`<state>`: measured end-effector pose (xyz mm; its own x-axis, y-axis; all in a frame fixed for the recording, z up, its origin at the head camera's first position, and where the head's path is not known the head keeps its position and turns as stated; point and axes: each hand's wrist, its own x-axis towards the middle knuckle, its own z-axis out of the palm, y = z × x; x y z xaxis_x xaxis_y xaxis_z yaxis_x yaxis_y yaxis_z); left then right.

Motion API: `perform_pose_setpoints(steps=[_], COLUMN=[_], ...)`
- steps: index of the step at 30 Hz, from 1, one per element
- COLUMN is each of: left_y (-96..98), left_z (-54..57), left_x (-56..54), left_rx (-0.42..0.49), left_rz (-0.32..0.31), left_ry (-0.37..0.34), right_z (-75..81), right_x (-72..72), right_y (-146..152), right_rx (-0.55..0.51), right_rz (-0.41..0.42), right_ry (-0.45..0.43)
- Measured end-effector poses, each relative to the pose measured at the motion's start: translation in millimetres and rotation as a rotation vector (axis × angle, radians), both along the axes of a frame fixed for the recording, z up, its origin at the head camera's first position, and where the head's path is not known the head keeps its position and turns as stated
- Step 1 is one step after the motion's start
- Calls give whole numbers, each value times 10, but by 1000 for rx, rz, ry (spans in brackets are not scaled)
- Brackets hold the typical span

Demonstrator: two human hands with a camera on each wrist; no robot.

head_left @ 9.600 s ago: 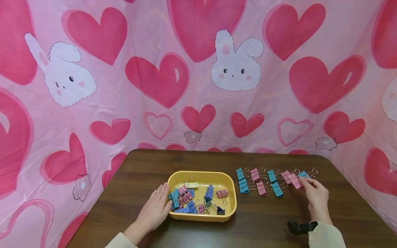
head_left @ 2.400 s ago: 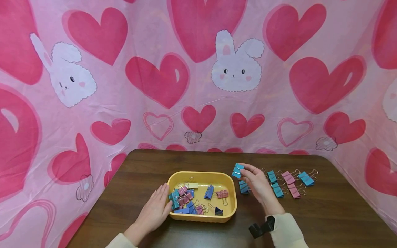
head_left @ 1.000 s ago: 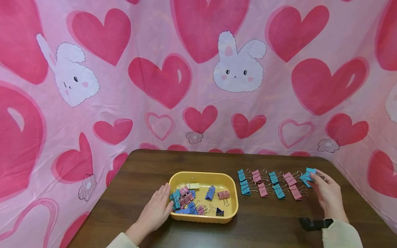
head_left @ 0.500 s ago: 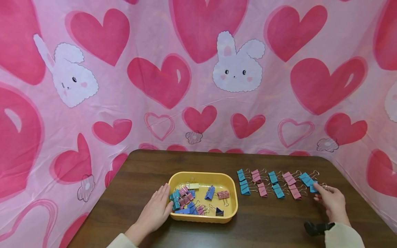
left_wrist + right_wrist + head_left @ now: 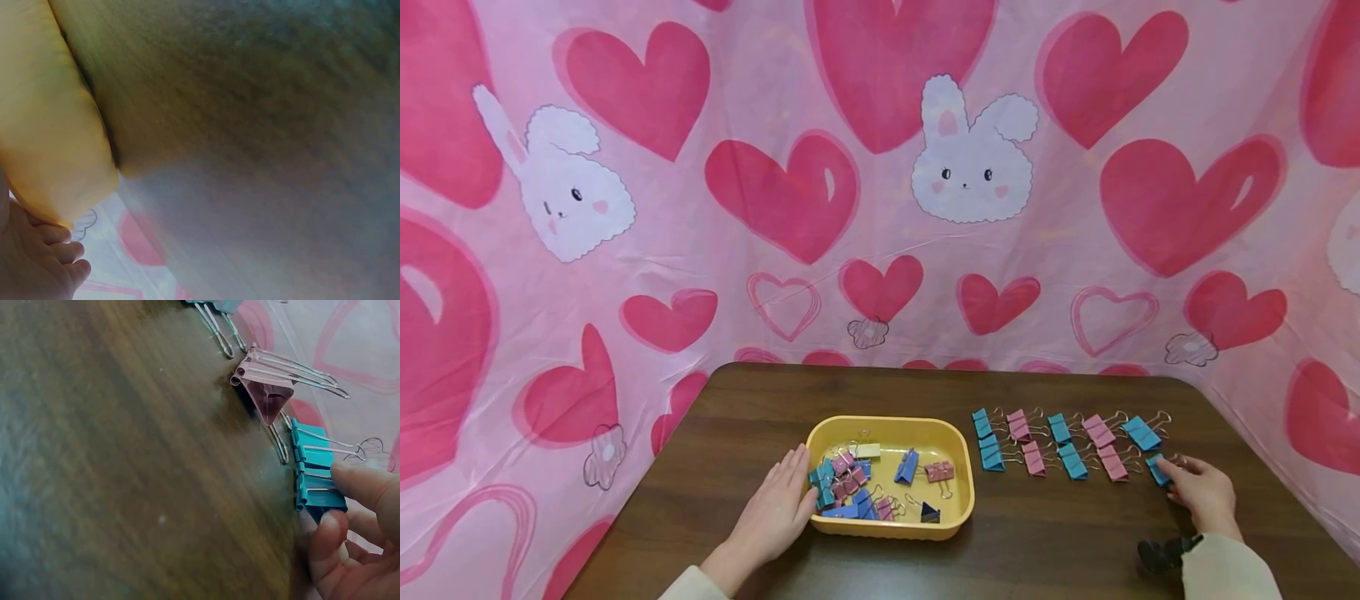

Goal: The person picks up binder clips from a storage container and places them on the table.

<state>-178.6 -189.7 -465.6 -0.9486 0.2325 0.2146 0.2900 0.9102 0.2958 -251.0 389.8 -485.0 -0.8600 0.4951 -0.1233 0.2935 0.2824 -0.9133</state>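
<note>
My right hand (image 5: 1206, 496) pinches a teal binder clip (image 5: 1157, 471) at the right end of the front row on the table. In the right wrist view, thumb and finger grip this teal clip (image 5: 322, 494), right beside another teal clip (image 5: 314, 447). A pink binder clip (image 5: 267, 394) stands a little farther along. My left hand (image 5: 771, 508) lies with straight fingers against the left side of a yellow tray (image 5: 891, 527). Inside the tray are several blue, pink and teal clips, a yellow one (image 5: 868, 451) and a dark one (image 5: 930, 512).
Two rows of teal and pink binder clips alternate by column, from a teal clip (image 5: 982, 422) at the left to a teal clip (image 5: 1142, 433) at the back right. The brown table (image 5: 1037, 550) meets a pink heart-patterned cloth (image 5: 880, 208) behind. A black strap (image 5: 1165, 554) hangs at my right wrist.
A dark teal clip has left the tray, and my right hand has carried a teal clip rightward to the front row's end. The last pink clip lies placed. My left hand stays put.
</note>
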Motion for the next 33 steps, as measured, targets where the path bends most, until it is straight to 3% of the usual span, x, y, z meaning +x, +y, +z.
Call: perform_pose_setpoints(steps=[6, 14, 23, 28, 31, 33], left_y=[-1, -1, -4, -4, -4, -5], left_z=[-5, -1, -9, -10, -8, -9], left_x=[6, -5, -1, -4, -4, -6], left_rx=[-6, -8, -7, -8, -12, -10], left_rz=[-4, 4, 3, 6, 6, 2], left_ry=[27, 2, 4, -1, -2, -2], right_z=[-2, 44, 203, 90, -71, -156], right_x=[-21, 4, 32, -179, -388, -521], right_y=[12, 5, -63, 76, 212, 259], right_rx=[-79, -133, -147, -233, -285, -259], right_rz=[10, 48, -96, -92, -18, 47], right_ry=[5, 37, 141, 299, 416, 460])
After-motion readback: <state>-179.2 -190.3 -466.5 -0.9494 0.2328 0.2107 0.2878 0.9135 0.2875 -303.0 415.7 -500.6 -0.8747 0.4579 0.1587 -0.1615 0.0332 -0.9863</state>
